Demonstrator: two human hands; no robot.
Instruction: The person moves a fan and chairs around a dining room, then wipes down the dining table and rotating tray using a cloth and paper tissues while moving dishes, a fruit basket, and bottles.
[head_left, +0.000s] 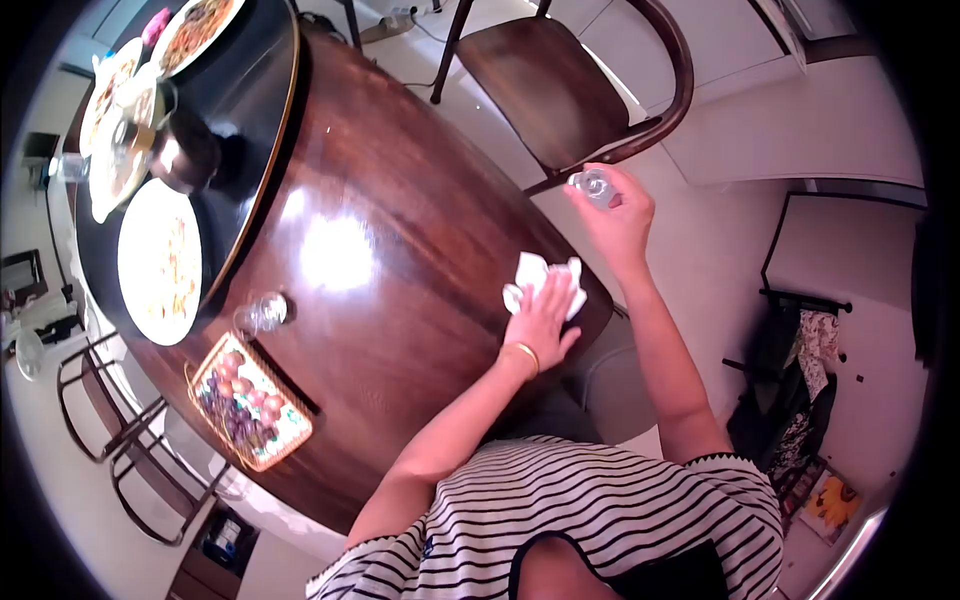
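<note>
My left hand (543,318), with a gold bracelet on its wrist, presses a crumpled white tissue (532,270) against the table near its rounded corner. Its fingers lie over the tissue and the thumb sticks out to the side. Raised past the table's edge, above the floor, my right hand (625,215) is closed around a small clear glass (596,187). The dark brown wooden table (420,220) has a glossy top with a bright light reflection.
A drinking glass (262,315) stands by a basket of fruit (245,405). Oval plates of food (160,265) and a dark pot-like object (185,150) sit on the black turntable (250,120). A wooden chair (550,85) stands beyond the table's edge.
</note>
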